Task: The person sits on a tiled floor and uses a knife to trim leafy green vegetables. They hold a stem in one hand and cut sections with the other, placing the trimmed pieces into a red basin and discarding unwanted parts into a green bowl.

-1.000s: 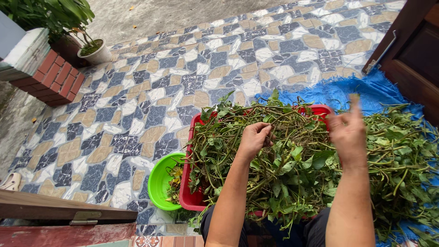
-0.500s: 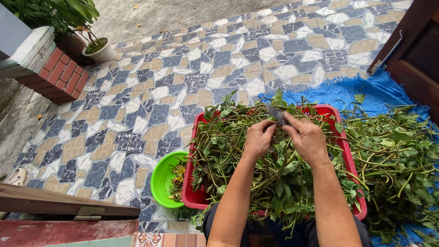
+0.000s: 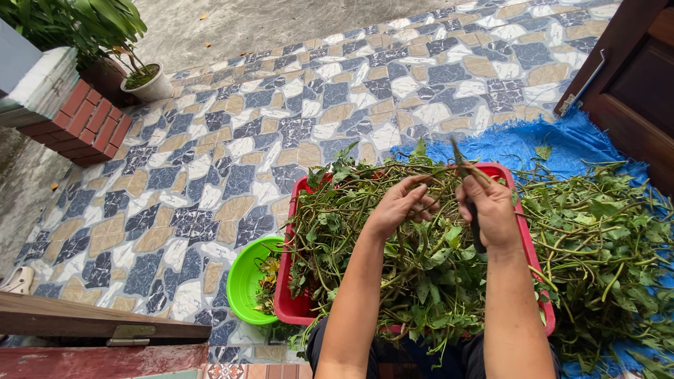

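A potted plant (image 3: pixel 144 77) stands far off at the left by a brick post (image 3: pixel 84 123). Lower down, a green bowl (image 3: pixel 246 284) sits on the tiles, touching the red tub (image 3: pixel 291 305). The tub is piled with leafy stems (image 3: pixel 351 231). The left hand (image 3: pixel 397 207) is closed around a few stems above the pile. Just beside it, the right hand (image 3: pixel 491 210) grips a dark knife (image 3: pixel 474 217) — blade up. More stems lie on the blue sheet (image 3: pixel 519 144) at the right.
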